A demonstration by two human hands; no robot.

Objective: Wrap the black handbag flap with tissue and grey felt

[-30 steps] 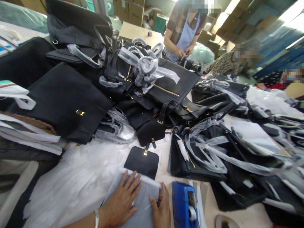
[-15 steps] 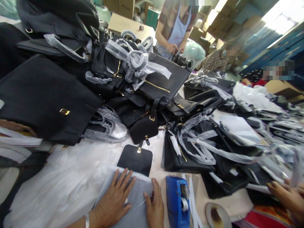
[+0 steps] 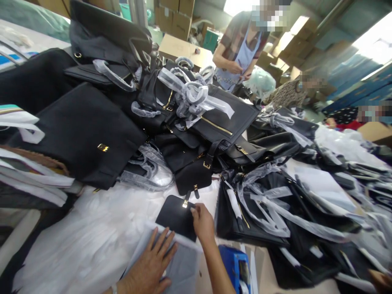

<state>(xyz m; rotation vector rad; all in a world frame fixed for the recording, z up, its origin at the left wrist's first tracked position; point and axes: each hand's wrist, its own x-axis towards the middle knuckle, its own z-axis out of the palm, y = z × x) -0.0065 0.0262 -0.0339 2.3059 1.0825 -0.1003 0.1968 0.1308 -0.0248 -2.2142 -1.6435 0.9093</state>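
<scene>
My left hand (image 3: 153, 261) lies flat, fingers spread, on a sheet of white tissue paper (image 3: 180, 269) folded over something on the table. My right hand (image 3: 202, 222) reaches forward and its fingers close on the right edge of a small black pouch (image 3: 174, 216) with a gold clasp. The pouch hangs by a short strap from a black handbag (image 3: 192, 175) just behind it. The pouch's near edge is tucked under the tissue paper.
Black handbags with plastic-wrapped handles (image 3: 190, 92) are heaped across the table, more (image 3: 266, 200) to the right. White tissue (image 3: 88, 237) spreads at left. A blue tape dispenser (image 3: 237, 269) sits beside my right arm. A person in an apron (image 3: 239, 49) stands at the far end.
My right hand left the tissue paper and moved forward onto the black pouch's edge. My left hand stayed flat on the paper. The view shifted back up and left.
</scene>
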